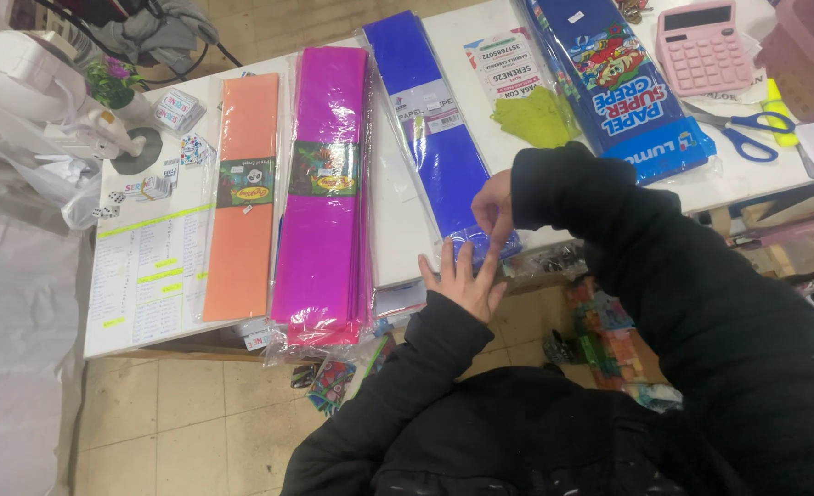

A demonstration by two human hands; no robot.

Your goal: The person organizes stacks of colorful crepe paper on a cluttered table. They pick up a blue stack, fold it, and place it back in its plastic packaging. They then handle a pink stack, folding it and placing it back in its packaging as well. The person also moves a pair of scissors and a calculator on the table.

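A long dark-blue pack of crepe paper [435, 138] in clear wrap lies on the white table [398, 211], its near end at the table's front edge. My left hand [462, 280] lies flat and open against that near end, fingers spread. My right hand [492, 207] hovers just above it, fingers pinched on the wrap's end flap. Both arms wear black sleeves.
Left of it lie a magenta pack [324, 193] and an orange pack [242, 193]. A wider blue printed pack [623, 87], a green scrap [540, 118], a pink calculator [701, 46], blue scissors [747, 133] and a pink basket [807, 64] lie to the right. Printed lists [145, 271] cover the left end.
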